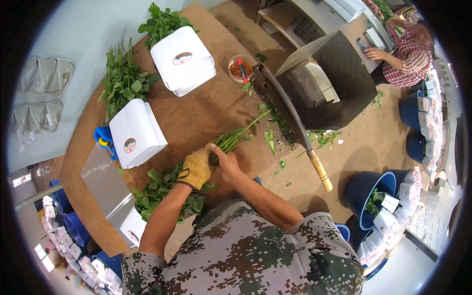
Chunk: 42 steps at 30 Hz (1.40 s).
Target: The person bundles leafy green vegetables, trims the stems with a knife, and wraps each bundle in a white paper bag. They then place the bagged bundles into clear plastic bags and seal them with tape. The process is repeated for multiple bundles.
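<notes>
My left hand (194, 167), in a yellow work glove, grips a bundle of green leafy stems (228, 142). My bare right hand (226, 164) holds the same bundle just beside it, thumb on the stems. The cut ends point up and right toward a long guillotine blade (289, 107) with a wooden handle (320, 171); one stem sticks out beyond the others. Leaves of the bundle (158, 188) hang below the gloved hand, and a white corrugated wrap (133, 225) shows under them, partly hidden by my left forearm.
Two white-wrapped bunches (182, 61) (137, 134) lie on the wooden table (184, 118). A tub of rubber bands (236, 73) with a marker, a blue tape dispenser (105, 142) and a dark metal box (332, 84) are around. Blue buckets (368, 199) stand right; a person (405, 59) works beyond.
</notes>
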Motion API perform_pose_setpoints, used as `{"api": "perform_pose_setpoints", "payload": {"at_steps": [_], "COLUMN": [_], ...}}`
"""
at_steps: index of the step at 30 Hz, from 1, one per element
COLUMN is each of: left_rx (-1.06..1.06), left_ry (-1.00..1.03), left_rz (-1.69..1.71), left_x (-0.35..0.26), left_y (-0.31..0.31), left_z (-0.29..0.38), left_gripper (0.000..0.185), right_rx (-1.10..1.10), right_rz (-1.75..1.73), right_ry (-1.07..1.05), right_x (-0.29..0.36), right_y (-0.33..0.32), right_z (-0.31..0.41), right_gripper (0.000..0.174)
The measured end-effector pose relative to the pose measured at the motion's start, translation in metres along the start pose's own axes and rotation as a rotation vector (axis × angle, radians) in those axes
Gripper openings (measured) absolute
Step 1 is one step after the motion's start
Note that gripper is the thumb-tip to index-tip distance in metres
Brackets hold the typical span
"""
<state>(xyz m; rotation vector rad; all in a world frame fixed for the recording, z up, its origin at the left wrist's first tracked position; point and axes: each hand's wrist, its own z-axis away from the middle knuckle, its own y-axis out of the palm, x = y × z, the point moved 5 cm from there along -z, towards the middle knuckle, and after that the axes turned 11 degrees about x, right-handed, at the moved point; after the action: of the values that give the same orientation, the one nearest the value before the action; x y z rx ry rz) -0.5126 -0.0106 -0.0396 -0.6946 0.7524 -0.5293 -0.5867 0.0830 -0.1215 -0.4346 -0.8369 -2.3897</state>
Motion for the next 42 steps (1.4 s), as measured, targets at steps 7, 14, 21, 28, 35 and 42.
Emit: {"api": "perform_pose_setpoints", "payload": {"at_steps": [7,14,21,28,35,42], "left_rx": [-0.081,0.000,0.120,0.087,-0.004,-0.072], "left_ry": [-0.020,-0.222,-0.159,0.008,-0.005,0.012], "left_rz": [-0.063,-0.197,-0.059,0.084,0.057,0.063], "left_x": [0.015,0.023,0.021,0.003,-0.003,-0.012], "left_y": [-0.012,0.007,0.014,-0.004,0.004,-0.012], "left_z": [0.002,-0.023,-0.021,-0.003,0.014,0.035], "left_gripper": [0.069,0.064,0.077,0.084,0.075,0.033], "right_rx": [0.072,0.043,0.090,0.193,0.171,0.106], "right_rz": [0.246,-0.171,-0.201,-0.206,-0.122,0.060], "right_ry": [-0.067,-0.088,-0.083,-0.089,-0.147,-0.069], "right_x": [0.005,-0.040,-0.029,-0.027,-0.019,-0.009], "right_y": [-0.019,-0.031,-0.007,-0.014,0.007,0.010], "right_z": [0.019,-0.011,-0.028,-0.024,0.006,0.039], "right_gripper": [0.087,0.066,0.066,0.070,0.067,0.073]}}
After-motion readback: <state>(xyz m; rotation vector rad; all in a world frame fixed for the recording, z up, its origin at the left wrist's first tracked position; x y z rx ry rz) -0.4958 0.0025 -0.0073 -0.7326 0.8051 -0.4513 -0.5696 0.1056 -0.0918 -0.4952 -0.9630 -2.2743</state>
